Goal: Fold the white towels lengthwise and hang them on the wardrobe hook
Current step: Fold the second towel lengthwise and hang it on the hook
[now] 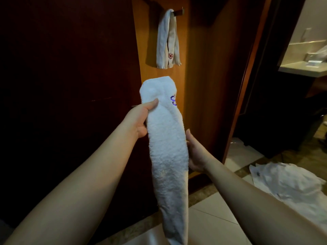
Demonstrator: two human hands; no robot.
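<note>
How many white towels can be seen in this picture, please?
3. One white terry towel with a red emblem hangs on the wardrobe hook. One folded white terry towel is in both hands. One crumpled white towel lies on the floor at right. Others may be hidden.

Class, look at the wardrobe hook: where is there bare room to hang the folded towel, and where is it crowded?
The hook is crowded on its left, where the hung towel drapes over it. Only its short right tip shows bare. The wooden panel between that towel's hem and the held towel is free for passing a hand.
</note>
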